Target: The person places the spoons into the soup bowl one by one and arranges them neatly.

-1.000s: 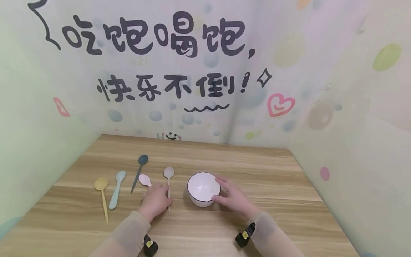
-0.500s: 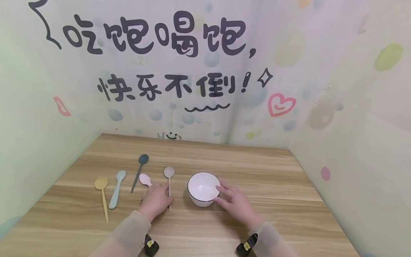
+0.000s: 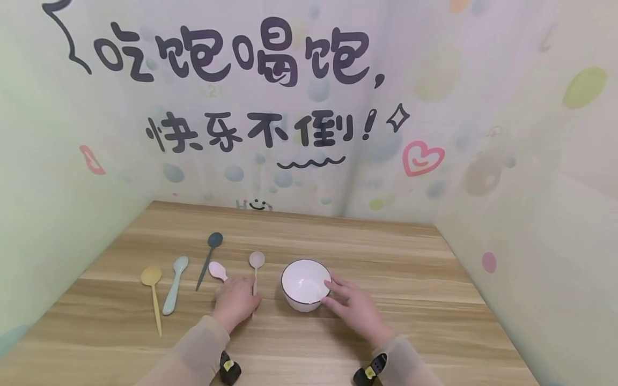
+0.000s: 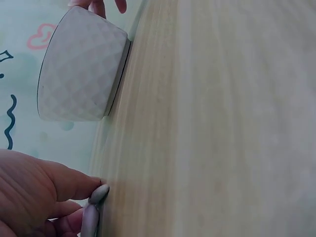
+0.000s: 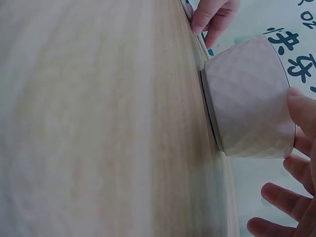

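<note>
My left hand pinches the handle of a pale greyish-pink spoon lying on the table. In the left wrist view the thumb and fingertips meet at its handle. Just left of that hand the head of a light pink spoon shows; its handle is hidden under the hand. A white bowl with a dark rim stands upright to the right of the spoon. At the bowl's right side my right hand pinches the rim, a fingertip inside and the thumb outside. The bowl's faceted wall fills much of the right wrist view.
Farther left on the wood-grain table lie a dark teal spoon, a light blue spoon and a yellow spoon. Printed walls close off the back and both sides.
The greyish-pink spoon has turned slightly, its head shifting right under my left hand. My right hand has slid its fingertips over the bowl's rim; the bowl has barely moved.
</note>
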Available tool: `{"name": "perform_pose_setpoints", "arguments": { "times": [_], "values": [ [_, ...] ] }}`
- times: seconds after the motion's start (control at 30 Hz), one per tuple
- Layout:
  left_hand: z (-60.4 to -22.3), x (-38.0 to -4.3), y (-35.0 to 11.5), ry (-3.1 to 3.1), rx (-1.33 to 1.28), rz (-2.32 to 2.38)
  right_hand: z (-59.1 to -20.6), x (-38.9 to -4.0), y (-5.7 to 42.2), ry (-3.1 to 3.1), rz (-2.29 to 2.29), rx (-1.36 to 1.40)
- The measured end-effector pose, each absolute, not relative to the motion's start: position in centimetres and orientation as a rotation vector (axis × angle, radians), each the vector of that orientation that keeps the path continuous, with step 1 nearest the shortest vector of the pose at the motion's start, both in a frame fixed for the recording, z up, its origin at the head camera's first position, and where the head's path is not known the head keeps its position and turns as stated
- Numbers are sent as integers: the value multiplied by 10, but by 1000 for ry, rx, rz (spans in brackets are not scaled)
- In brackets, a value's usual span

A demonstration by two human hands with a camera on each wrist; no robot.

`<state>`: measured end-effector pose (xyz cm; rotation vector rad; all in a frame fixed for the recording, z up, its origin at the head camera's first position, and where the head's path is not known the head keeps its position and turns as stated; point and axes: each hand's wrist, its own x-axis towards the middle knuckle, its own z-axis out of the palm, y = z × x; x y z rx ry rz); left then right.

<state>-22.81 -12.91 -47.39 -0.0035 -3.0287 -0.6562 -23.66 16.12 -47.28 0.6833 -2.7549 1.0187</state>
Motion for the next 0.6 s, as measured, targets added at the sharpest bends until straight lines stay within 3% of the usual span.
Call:
{"name": "perform_pose_setpoints", "arguments": {
  "times": [0.33, 0.6],
  "values": [
    [-473, -230, -136, -3022, -31, -727, -474, -237, 161, -2744, 997, 692],
    [-482, -240, -137, -2959, 128, -774, -474, -237, 161, -2735, 1008, 696]
  ]
}}
